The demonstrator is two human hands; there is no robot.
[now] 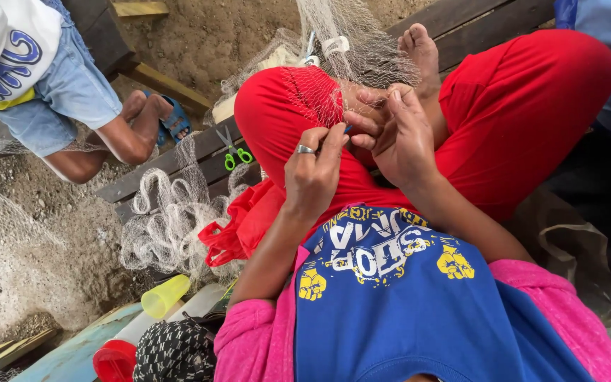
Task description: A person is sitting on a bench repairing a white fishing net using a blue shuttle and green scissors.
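A fine, pale fishing net is seen draped from the top edge of the view down over a raised knee in red trousers, its long run hanging roughly from far to near; the upper end is cut off by the frame. The left hand, with a ring on one finger, is closed in a pinch at the net's lower edge, and a small blue object, too hidden to be identified, is glimpsed between its fingertips. The right hand is curled beside it, fingers bent around a strand of mesh; the exact grip is concealed behind the knuckles. More net is heaped in loops over a dark wooden bench, where green-handled scissors lie with the blades pointing away. A yellow cup and a red lid are seen low at the left, partly cut off. Another person's bent legs in denim shorts are shown at upper left.
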